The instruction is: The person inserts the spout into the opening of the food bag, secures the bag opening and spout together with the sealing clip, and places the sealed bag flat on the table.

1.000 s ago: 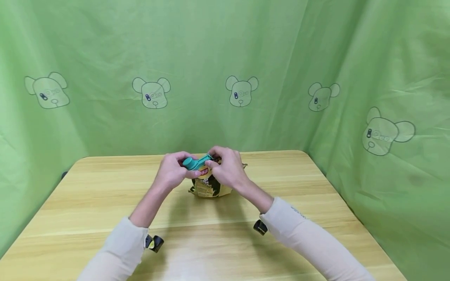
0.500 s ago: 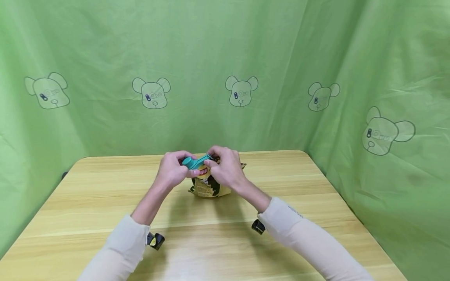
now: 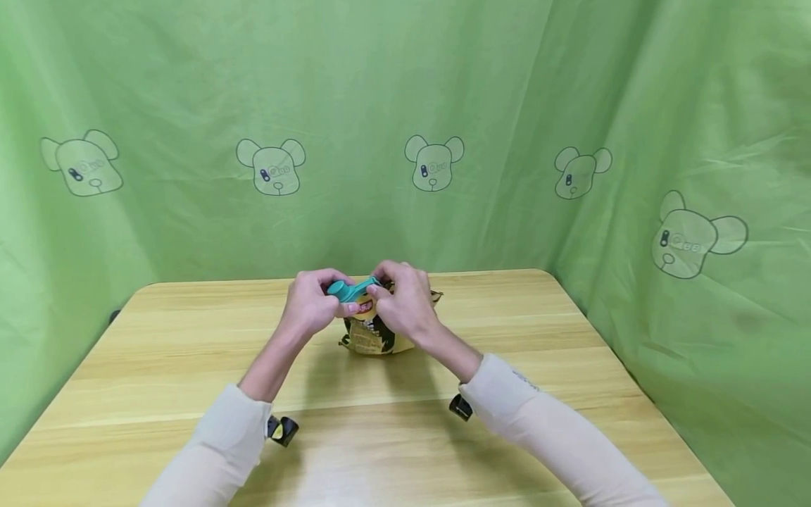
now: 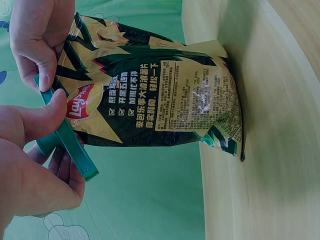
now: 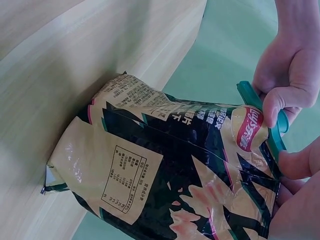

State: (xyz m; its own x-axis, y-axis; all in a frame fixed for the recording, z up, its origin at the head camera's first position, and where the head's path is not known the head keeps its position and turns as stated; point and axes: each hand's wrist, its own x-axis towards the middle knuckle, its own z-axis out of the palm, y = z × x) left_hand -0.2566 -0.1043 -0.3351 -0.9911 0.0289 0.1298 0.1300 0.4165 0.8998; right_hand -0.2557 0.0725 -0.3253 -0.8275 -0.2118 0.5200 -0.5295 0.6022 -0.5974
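Observation:
A black and yellow Lay's chip bag [image 3: 370, 336] [image 4: 170, 107] [image 5: 160, 170] stands upright on the wooden table [image 3: 190, 352]. A teal sealing clip [image 3: 352, 289] [image 4: 70, 145] [image 5: 270, 127] lies along the bag's top edge. My left hand [image 3: 310, 308] [image 4: 30, 165] [image 5: 287, 75] grips the clip's thick hinge end, with the thumb pressed on it. My right hand [image 3: 404, 304] [image 4: 37, 40] [image 5: 300, 195] pinches the clip's other end together with the top of the bag.
Green cloth with bear prints [image 3: 405, 141] hangs behind the table and along both sides. The table's far edge [image 3: 355, 278] runs just behind the bag. Bare wood lies to the left, right and front of the bag.
Both hands stay at the bag's top with the clip. The forearms have slid slightly forward over the table.

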